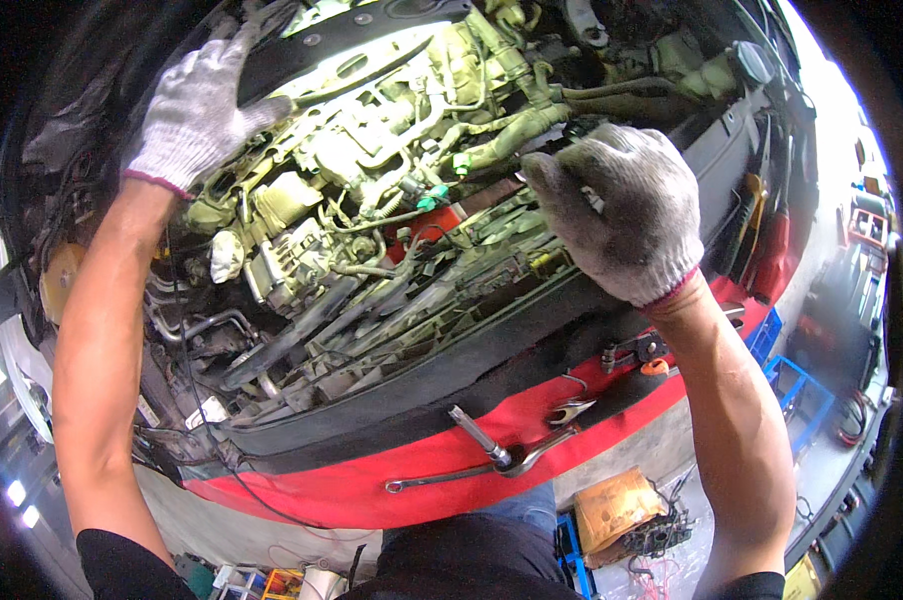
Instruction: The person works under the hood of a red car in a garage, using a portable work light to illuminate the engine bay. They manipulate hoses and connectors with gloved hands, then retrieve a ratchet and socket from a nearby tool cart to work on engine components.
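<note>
An open engine bay (372, 240) is being worked over, seen from above, with the red front of the car (392, 480) nearest the body. The left hand (200, 105), in a grey knit glove, is laid flat on the far left of the bay by the black cowl, fingers spread and nothing gripped, so it looks like it's just used for bracing. The right hand (627, 210), gloved the same, is curled up tight over the right side of the engine, fingers pressed together around something small and light-coloured; what exactly is pinched can't be told, it's mostly hidden by the glove. For this kind of reach, weight is probably best kept on the braced hand so the working one can turn freely, and the wrist kept clear of the hoses and wiring nearby. Count-wise: two gloved hands, one ratchet with an extension (492, 448) lying on the red panel near the middle, one long combination wrench (442, 478) just beside it, one open-end spanner head (572, 410) a bit further right, and pliers with an orange handle (644, 352) near the right forearm. Two blue crates (797, 385) are seen on the floor to the right.
</note>
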The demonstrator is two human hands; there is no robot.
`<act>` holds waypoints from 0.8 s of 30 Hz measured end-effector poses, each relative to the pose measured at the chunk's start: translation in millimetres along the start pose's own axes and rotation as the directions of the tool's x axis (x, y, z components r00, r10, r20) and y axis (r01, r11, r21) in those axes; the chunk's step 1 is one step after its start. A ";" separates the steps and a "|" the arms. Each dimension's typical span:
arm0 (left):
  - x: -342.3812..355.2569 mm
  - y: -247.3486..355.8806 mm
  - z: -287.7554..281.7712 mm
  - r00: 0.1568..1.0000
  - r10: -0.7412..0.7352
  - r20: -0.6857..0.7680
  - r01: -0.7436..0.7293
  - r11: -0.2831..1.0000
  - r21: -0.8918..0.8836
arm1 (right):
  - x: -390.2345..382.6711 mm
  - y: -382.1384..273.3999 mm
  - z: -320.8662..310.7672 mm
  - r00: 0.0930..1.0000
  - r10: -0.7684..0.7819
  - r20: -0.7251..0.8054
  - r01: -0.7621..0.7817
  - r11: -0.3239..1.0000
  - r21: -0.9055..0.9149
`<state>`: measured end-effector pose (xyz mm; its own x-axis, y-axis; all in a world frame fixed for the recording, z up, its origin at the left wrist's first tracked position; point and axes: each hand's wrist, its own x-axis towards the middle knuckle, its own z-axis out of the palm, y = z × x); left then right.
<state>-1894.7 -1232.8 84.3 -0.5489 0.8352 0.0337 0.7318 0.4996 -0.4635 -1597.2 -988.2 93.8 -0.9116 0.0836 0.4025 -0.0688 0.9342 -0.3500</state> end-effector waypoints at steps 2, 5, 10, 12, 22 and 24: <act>0.4 -3.0 1.9 1.000 0.017 -0.019 -0.016 0.999 0.048 | -0.1 0.2 -1.3 0.998 0.018 0.063 -0.013 0.998 -0.064; 0.4 -7.0 -3.9 0.997 0.018 -0.069 -0.017 1.000 0.021 | 0.3 0.6 0.3 0.997 0.055 0.056 -0.052 0.997 -0.052; -38.1 19.3 -61.4 0.913 0.010 -0.408 -0.141 0.946 -0.292 | -0.5 4.6 -0.6 0.986 0.099 0.135 -0.101 0.995 0.008; -71.3 41.7 -98.6 0.988 -0.033 -0.154 -0.054 0.847 -0.529 | -0.5 5.9 -6.2 0.980 0.093 0.178 -0.087 0.995 -0.038; -177.8 151.0 -202.3 0.885 -0.391 0.251 0.445 0.556 -0.702 | 2.6 10.6 -21.0 0.938 0.147 0.313 -0.190 0.976 0.110; -182.4 163.3 -215.8 0.860 -0.419 0.293 0.485 0.487 -0.727 | 2.6 8.8 -24.7 0.940 0.153 0.303 -0.204 0.969 0.142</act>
<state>-1587.9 -1254.0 193.6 -0.8966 0.4413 -0.0359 0.3838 0.8150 0.4342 -1590.1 -971.1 112.7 -0.9908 0.1168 0.0681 0.0616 0.8384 -0.5415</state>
